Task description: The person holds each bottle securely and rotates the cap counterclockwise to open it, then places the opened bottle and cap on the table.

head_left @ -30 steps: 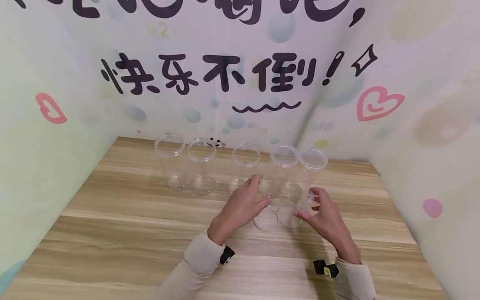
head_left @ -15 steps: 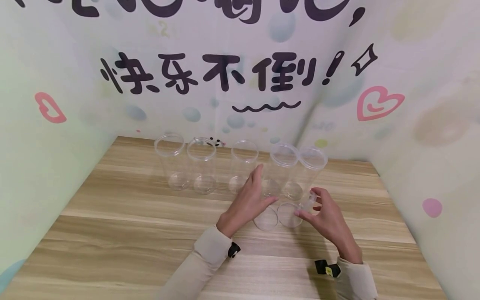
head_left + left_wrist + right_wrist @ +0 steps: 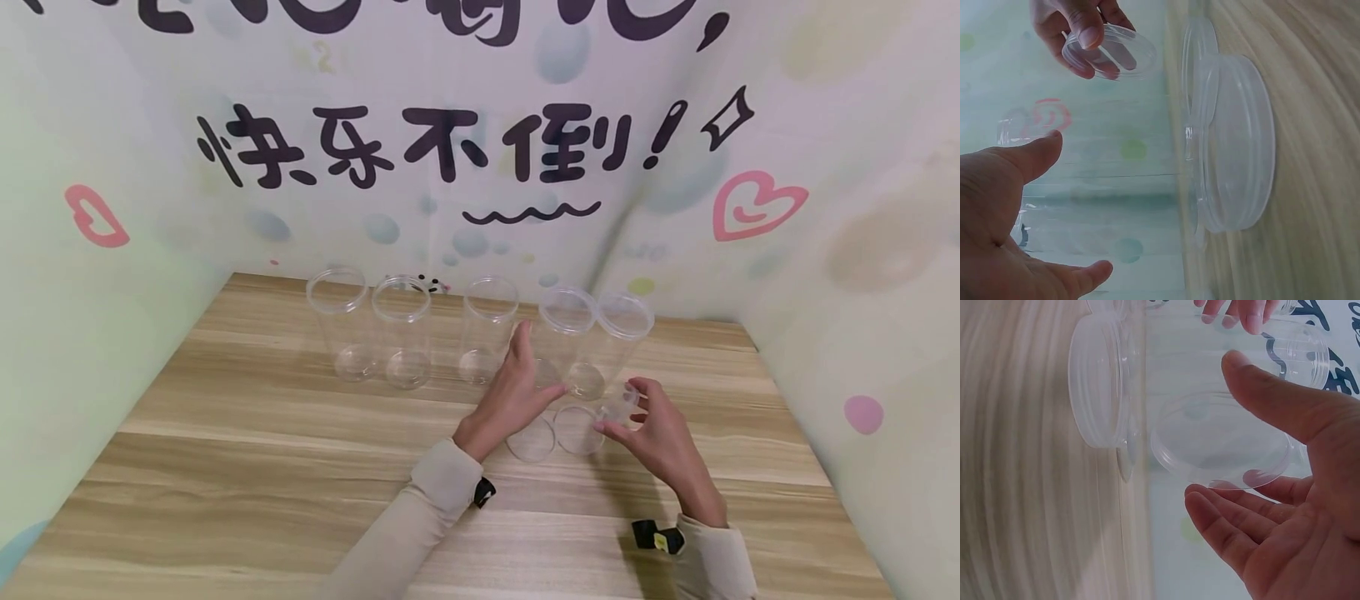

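Observation:
My left hand (image 3: pixel 513 396) spreads its thumb and fingers beside the clear plastic cup (image 3: pixel 567 333) that is fourth from the left, overlapping its lower part in the head view. The third cup (image 3: pixel 491 329) stands just left of that hand. My right hand (image 3: pixel 663 437) pinches a clear round lid (image 3: pixel 1222 444) by its edge, tilted above the table near the rightmost cup (image 3: pixel 622 337). Below, two more clear lids lie on the table: one lid (image 3: pixel 531 458) near my left wrist, another lid (image 3: pixel 579 452) closer to my right hand.
Two further clear cups, the leftmost cup (image 3: pixel 341 333) and its neighbour (image 3: pixel 403 333), stand upright in the same row. Behind the wooden table (image 3: pixel 262 467) rises a printed wall sheet (image 3: pixel 360 233), with side sheets at left and right.
My left hand has moved right, from the third cup to the fourth. The third cup has shifted slightly back. My right hand has drifted a little right with the lid.

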`<state>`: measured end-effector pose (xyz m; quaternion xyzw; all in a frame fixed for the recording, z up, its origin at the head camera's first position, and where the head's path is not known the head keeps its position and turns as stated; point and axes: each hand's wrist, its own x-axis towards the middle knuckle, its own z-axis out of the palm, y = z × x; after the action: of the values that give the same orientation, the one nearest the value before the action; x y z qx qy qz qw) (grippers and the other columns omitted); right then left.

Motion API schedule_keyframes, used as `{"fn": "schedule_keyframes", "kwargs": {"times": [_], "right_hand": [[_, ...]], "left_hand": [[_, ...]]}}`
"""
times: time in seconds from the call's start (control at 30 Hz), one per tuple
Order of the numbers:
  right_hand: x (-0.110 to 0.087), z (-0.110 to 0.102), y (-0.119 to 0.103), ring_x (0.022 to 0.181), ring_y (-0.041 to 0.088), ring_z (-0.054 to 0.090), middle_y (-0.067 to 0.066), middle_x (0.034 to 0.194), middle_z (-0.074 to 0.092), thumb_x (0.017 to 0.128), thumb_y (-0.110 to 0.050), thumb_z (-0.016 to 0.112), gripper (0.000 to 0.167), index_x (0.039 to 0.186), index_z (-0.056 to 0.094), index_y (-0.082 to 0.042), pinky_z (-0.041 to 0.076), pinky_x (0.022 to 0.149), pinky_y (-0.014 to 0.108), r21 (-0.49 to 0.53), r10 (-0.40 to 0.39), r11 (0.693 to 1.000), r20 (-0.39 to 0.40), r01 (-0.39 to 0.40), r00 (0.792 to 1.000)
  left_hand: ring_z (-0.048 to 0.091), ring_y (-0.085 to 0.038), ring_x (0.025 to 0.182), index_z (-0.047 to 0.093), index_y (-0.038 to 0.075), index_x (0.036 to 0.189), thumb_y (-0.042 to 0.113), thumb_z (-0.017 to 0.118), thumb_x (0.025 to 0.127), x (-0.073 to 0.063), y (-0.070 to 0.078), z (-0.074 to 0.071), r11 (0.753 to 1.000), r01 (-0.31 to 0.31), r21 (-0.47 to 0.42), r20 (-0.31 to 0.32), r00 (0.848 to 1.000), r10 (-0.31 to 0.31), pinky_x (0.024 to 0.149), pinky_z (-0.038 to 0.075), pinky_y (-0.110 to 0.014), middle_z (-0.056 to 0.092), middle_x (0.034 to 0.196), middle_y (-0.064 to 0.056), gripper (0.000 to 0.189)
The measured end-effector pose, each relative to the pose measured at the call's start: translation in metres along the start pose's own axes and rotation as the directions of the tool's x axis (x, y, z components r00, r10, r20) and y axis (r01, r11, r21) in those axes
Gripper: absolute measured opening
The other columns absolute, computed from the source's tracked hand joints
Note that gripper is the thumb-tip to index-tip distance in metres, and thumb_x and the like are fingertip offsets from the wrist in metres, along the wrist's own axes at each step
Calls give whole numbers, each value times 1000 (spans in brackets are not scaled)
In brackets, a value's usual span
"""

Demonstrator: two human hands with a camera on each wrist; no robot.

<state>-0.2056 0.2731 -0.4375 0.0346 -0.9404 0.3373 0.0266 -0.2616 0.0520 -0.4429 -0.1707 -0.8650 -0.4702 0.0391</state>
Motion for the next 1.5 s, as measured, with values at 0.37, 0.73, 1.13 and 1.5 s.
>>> {"fn": "schedule_keyframes", "kwargs": {"times": [0.37, 0.73, 1.13, 1.5], "right_hand": [[4, -1, 5, 113, 49, 59, 33, 135, 50, 79, -19, 84, 81, 138, 37, 9, 54, 89, 53, 15, 51, 999, 11, -51, 999], [6, 2, 13, 112, 49, 60, 34, 134, 50, 79, -19, 84, 81, 137, 36, 10, 55, 89, 51, 34, 115, 993, 9, -115, 993], [9, 6, 23, 116, 50, 58, 34, 138, 47, 81, -21, 83, 82, 140, 34, 9, 54, 91, 52, 49, 141, 989, 18, -141, 990], [10, 5, 27, 119, 52, 55, 34, 142, 43, 83, -23, 81, 83, 142, 32, 9, 54, 91, 52, 55, 143, 988, 46, -146, 989]], "left_hand": [[35, -36, 143, 6, 2, 156, 30, 82, 82, 11, -2, 7, 995, 55, -80, -44, 997, -59, 114, 35, -45, 27, 158, -25, 110], [34, -30, 144, 12, 6, 157, 32, 83, 81, 18, -5, 15, 992, 7, -124, -98, 995, -20, 114, 35, -44, 29, 159, -16, 107], [43, -30, 140, 17, 6, 154, 29, 85, 79, 24, -9, 21, 992, 26, -127, -142, 989, -44, 110, 41, -43, 40, 153, -18, 104], [55, -31, 125, 25, 7, 151, 35, 84, 79, 22, 0, 18, 998, 24, -62, -137, 990, -32, 101, 49, -42, 41, 144, -16, 97]]}}
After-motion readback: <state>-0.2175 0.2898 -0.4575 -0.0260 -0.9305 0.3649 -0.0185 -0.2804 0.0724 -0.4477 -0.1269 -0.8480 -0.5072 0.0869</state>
